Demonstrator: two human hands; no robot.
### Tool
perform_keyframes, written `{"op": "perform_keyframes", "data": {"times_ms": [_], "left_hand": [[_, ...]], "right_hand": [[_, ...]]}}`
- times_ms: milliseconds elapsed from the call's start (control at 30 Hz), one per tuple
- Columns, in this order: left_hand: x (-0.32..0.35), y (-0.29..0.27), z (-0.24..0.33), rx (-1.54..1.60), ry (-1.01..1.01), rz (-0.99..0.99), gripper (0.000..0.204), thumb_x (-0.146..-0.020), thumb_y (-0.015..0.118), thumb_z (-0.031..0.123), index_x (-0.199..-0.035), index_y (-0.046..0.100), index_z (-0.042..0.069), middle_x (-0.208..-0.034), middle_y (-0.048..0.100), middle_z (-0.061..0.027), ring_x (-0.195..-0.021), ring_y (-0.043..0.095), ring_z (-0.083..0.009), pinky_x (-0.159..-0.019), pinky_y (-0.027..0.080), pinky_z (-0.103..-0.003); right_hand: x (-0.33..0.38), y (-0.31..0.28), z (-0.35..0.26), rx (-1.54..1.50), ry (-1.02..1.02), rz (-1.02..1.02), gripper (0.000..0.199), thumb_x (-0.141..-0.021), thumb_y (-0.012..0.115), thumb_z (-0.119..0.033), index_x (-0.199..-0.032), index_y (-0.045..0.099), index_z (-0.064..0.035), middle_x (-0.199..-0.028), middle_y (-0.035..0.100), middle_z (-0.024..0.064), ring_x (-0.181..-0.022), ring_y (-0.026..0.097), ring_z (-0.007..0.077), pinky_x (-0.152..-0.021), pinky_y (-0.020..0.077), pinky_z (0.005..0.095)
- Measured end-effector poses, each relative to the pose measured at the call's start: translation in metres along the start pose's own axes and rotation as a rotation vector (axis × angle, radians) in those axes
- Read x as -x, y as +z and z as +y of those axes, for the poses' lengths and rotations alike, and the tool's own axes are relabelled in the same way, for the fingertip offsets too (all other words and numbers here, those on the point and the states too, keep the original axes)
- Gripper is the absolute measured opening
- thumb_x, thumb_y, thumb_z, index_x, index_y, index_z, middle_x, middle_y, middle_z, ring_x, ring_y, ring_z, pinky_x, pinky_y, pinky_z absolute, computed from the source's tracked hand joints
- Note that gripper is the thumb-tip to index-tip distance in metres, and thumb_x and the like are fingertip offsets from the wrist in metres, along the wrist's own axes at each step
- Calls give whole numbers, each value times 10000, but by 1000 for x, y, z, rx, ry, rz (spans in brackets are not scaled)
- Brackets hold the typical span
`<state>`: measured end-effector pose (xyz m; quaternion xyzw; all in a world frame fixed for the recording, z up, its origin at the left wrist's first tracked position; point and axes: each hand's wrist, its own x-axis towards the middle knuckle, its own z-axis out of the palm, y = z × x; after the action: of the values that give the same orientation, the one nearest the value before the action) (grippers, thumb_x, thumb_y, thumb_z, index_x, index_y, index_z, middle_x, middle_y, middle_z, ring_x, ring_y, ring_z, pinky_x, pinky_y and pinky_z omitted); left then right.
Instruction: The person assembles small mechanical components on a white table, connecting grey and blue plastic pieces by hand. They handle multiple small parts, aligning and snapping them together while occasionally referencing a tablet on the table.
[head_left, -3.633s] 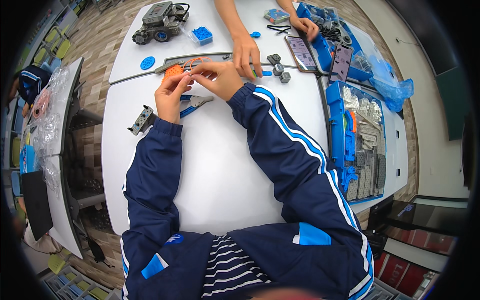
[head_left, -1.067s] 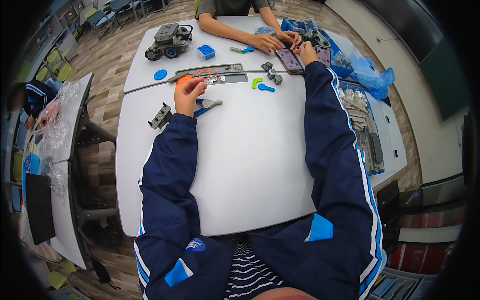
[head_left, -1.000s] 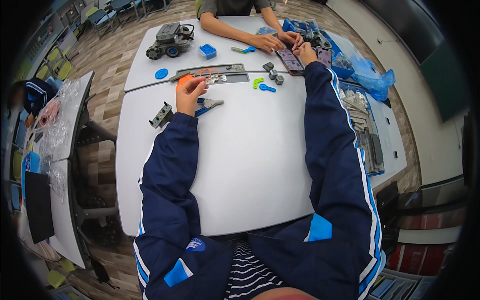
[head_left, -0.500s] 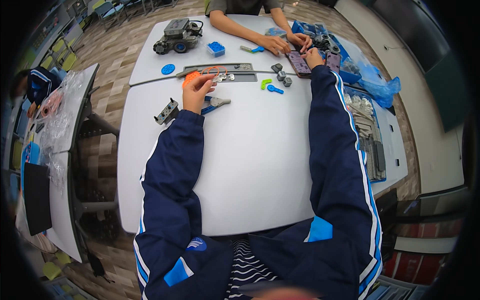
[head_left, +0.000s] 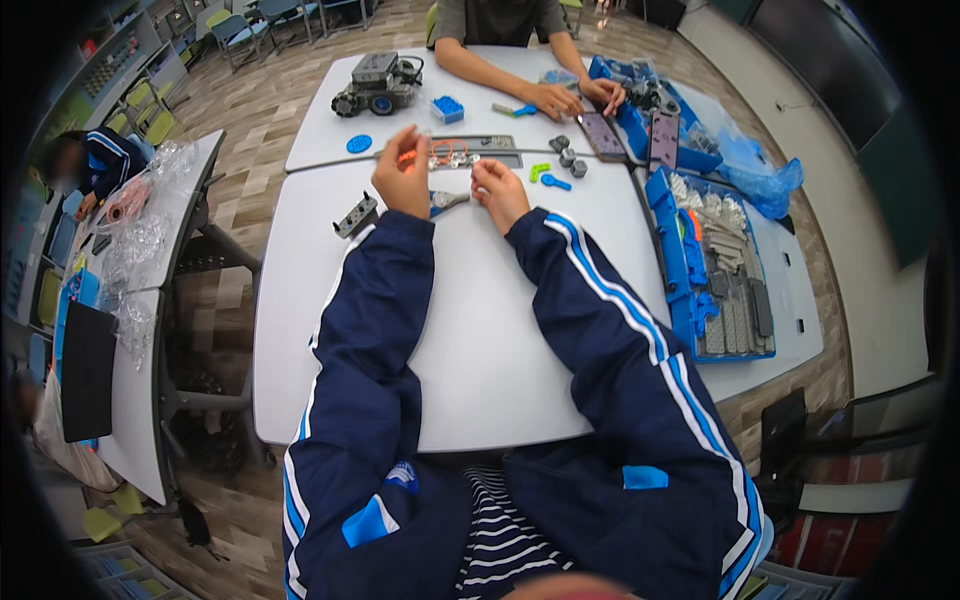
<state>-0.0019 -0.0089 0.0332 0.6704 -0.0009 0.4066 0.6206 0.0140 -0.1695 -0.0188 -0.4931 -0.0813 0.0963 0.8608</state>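
Over the far middle of the white table, my left hand is raised with its fingertips pinched together. My right hand is beside it, thumb and fingers also closed in a pinch. Whatever small thing either holds is too small to make out. Beneath and between them lies a pair of pliers, partly covered. A grey block-shaped part with pegs rests left of my left wrist. Behind the hands, orange rings and small pale parts lie by a grey slot in the table. A lime-green piece and a blue piece lie to the right.
A grey wheeled robot, a small box of blue pieces and a blue disc stand far left. Opposite, another person's hands rest near two phones. A blue parts tray lies right.
My right hand has left the phones and come left and nearer, beside my left hand. The other person's hands are slightly apart from the phone. The whole view has shifted a little.
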Motion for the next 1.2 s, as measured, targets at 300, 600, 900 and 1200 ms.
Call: {"op": "perform_keyframes", "data": {"times_ms": [300,600,900,1200], "left_hand": [[71,20,-8,370,-330,-342,245,-932,667,19,-1162,650,-64,-1066,700,-145,-891,720,-189,-735,610,-282],[66,11,-22,480,-534,-397,305,-928,676,21,-1216,642,-72,-1110,694,-166,-954,715,-218,-834,617,-294],[63,4,-24,453,-542,-389,334,-925,687,35,-1236,635,-75,-1107,700,-176,-960,721,-224,-852,603,-276],[63,4,-21,406,-552,-406,329,-919,707,64,-1225,658,-46,-1110,710,-144,-961,715,-199,-841,597,-279]], "right_hand": [[9,-18,-9,-8,-90,66,141,-973,667,-159,-1101,614,-132,-923,611,6,-804,570,98,-726,470,250],[13,-22,-10,207,-191,-52,166,-966,664,-103,-1111,612,-42,-1030,671,82,-920,668,159,-831,566,303],[16,-19,-8,393,-258,-34,168,-963,658,-79,-1111,622,-7,-992,676,86,-871,684,158,-762,585,281],[18,-16,-8,380,-277,-17,161,-971,642,-74,-1116,610,-10,-951,673,79,-822,683,152,-733,580,275]]}}
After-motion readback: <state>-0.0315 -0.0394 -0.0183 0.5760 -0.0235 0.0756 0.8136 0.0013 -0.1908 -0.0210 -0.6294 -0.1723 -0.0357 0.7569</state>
